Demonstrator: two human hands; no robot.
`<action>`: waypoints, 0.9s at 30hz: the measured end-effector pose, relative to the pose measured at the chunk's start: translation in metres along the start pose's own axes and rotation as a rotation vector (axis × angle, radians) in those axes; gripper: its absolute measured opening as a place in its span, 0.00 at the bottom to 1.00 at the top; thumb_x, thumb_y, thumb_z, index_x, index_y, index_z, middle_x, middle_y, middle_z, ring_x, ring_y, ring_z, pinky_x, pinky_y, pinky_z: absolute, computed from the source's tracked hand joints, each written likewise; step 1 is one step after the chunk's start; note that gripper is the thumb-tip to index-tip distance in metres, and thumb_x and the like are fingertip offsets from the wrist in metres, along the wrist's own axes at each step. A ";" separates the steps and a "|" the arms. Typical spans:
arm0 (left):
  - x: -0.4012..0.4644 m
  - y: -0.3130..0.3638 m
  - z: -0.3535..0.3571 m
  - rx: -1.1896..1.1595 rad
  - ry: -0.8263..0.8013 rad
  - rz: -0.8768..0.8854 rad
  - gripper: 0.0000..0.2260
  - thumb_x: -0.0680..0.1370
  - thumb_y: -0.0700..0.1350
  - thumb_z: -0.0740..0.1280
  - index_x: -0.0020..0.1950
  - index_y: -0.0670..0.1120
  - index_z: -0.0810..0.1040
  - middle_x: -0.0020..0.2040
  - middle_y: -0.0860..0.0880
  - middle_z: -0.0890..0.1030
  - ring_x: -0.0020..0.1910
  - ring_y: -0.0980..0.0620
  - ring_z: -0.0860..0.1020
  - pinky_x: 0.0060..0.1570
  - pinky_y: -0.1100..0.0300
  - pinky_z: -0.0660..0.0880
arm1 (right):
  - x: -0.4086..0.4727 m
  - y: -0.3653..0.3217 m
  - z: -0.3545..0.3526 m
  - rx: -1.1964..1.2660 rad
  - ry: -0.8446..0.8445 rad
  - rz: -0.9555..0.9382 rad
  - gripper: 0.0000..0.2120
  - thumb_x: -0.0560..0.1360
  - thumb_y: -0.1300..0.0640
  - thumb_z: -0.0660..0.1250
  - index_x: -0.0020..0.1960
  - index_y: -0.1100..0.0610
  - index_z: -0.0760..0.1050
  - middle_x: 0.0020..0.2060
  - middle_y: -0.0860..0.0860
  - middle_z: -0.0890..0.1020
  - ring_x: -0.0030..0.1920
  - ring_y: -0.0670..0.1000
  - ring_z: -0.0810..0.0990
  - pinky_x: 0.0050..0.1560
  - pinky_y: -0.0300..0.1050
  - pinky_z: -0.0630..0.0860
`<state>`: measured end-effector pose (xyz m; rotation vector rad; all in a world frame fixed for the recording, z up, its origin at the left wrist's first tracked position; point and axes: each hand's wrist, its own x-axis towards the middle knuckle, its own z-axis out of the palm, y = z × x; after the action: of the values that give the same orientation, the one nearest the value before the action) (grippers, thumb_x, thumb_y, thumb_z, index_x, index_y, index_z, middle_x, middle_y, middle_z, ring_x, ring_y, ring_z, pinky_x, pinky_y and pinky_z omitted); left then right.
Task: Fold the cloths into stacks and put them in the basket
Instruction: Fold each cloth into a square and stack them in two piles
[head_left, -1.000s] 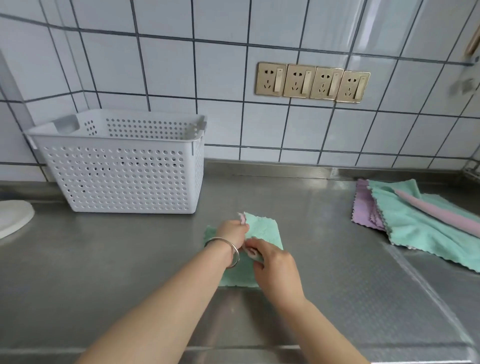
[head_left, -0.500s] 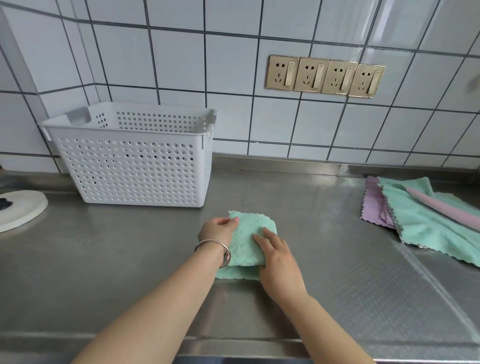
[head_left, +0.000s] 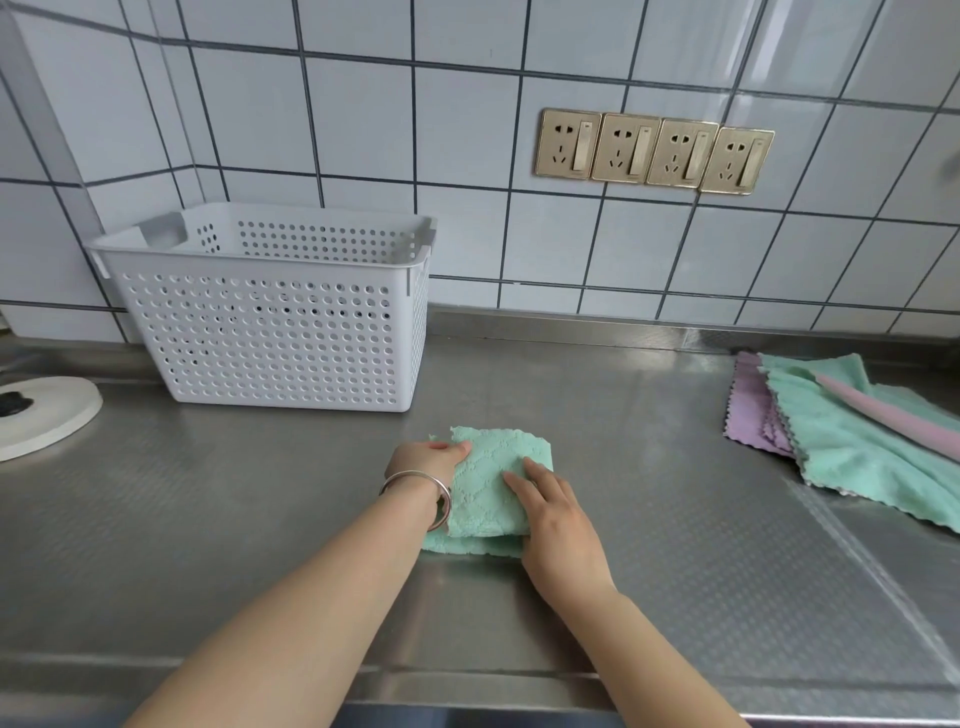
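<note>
A small folded green cloth (head_left: 493, 478) lies on the steel counter in front of me. My left hand (head_left: 423, 460), with a silver bangle at the wrist, holds its left edge, fingers curled over the fabric. My right hand (head_left: 556, 512) lies flat on the cloth's right side, fingers straight, pressing it down. The white perforated basket (head_left: 270, 332) stands behind and to the left, against the tiled wall; nothing shows through its holes. A loose pile of green, purple and pink cloths (head_left: 852, 436) lies at the right.
A white round lid (head_left: 41, 415) with a dark knob sits at the far left. The steel counter (head_left: 649, 493) runs wide between the folded cloth and the pile. Four gold wall sockets (head_left: 654, 150) are mounted above.
The cloth was folded over into a smaller square. My right hand went from pinching an edge to lying flat on top. The view shifted slightly.
</note>
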<state>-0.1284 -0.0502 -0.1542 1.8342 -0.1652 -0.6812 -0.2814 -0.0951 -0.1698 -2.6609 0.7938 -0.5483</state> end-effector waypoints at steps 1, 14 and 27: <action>-0.001 0.000 0.000 -0.018 -0.006 -0.012 0.14 0.67 0.52 0.75 0.49 0.47 0.84 0.57 0.35 0.78 0.57 0.33 0.76 0.56 0.43 0.75 | 0.000 0.000 0.001 0.000 -0.003 0.002 0.31 0.72 0.72 0.55 0.72 0.54 0.63 0.74 0.51 0.59 0.74 0.50 0.56 0.62 0.43 0.71; 0.000 0.002 -0.008 0.003 0.094 0.081 0.11 0.71 0.52 0.71 0.48 0.46 0.83 0.51 0.39 0.83 0.53 0.37 0.80 0.53 0.50 0.77 | 0.000 0.001 0.009 -0.030 0.038 -0.074 0.31 0.69 0.74 0.56 0.70 0.57 0.66 0.73 0.53 0.64 0.73 0.53 0.61 0.56 0.47 0.76; 0.006 0.006 -0.020 0.299 0.218 0.351 0.08 0.75 0.44 0.64 0.36 0.50 0.73 0.48 0.48 0.83 0.49 0.44 0.79 0.44 0.63 0.71 | 0.005 -0.006 0.009 -0.109 0.096 -0.201 0.25 0.58 0.70 0.62 0.52 0.56 0.81 0.50 0.52 0.84 0.52 0.53 0.83 0.40 0.40 0.81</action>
<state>-0.1118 -0.0390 -0.1467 2.0799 -0.4514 -0.2161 -0.2709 -0.0918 -0.1742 -2.8532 0.6000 -0.7068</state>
